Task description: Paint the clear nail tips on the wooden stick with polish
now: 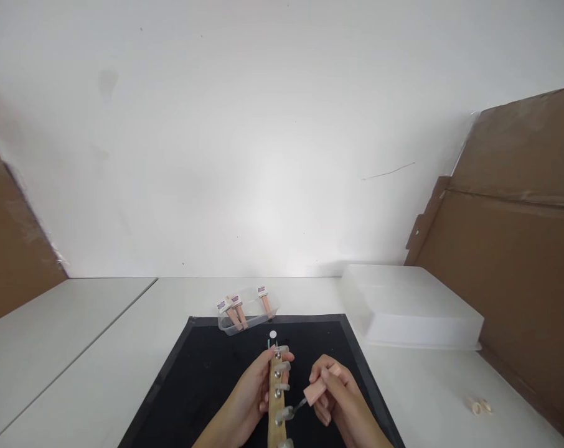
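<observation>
A narrow light wooden strip (273,399) stands lengthwise before me, my left hand (251,393) wrapped around its far part. Along it sit several shiny metal knobs (277,394), with translucent, nail-tip-like pieces (286,413) sticking out to the right. My right hand (340,395) grips a tool with a blocky pink handle (315,390) between thumb and fingers. The thin, greyish end of this tool (300,404) points down-left and meets or nearly touches one translucent piece; whether it is a brush I cannot tell. Beyond the left hand lies a small white disc (273,334).
A clear plastic tray (235,331) holding several pink sticks with white labels (264,302) overlaps the black mat's (207,354) far edge. At right are a white box-like cover (422,311) and small beige rings (477,408). Cardboard panels (510,249) flank the white table (90,373).
</observation>
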Tool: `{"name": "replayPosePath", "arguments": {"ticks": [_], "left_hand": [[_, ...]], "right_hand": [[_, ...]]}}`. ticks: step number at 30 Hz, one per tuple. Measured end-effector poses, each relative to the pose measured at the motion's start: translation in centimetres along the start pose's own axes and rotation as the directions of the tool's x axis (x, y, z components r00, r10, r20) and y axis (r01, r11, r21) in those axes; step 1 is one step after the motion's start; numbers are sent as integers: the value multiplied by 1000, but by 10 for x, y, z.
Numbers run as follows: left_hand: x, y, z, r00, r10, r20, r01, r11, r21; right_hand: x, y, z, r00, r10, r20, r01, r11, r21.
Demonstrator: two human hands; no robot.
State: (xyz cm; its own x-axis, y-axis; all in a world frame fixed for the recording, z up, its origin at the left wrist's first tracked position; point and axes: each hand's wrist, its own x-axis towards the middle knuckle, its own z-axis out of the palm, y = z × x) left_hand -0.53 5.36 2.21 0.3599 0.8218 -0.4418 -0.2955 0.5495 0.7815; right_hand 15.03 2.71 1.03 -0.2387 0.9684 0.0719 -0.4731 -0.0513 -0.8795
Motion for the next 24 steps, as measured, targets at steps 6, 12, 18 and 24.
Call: {"name": "replayPosePath", "arguments": {"ticks": [6, 12, 18, 24], "left_hand": [[-3, -7, -3, 999, -43, -7, 42, 999, -16], [-8, -3, 0, 998, -65, -11, 65, 998, 16], [-12, -4, 2, 998, -66, 10, 66, 996, 52], [-12, -6, 1, 997, -63, 34, 62, 997, 46]], "right_hand": [[2, 15, -5, 995, 18, 103, -9, 996, -84], [0, 20, -4, 985, -16, 170, 27, 998, -59], [-2, 19, 0, 981, -6, 192, 26, 995, -101], [-6, 13, 3, 994, 48, 98, -37, 994, -102]]}}
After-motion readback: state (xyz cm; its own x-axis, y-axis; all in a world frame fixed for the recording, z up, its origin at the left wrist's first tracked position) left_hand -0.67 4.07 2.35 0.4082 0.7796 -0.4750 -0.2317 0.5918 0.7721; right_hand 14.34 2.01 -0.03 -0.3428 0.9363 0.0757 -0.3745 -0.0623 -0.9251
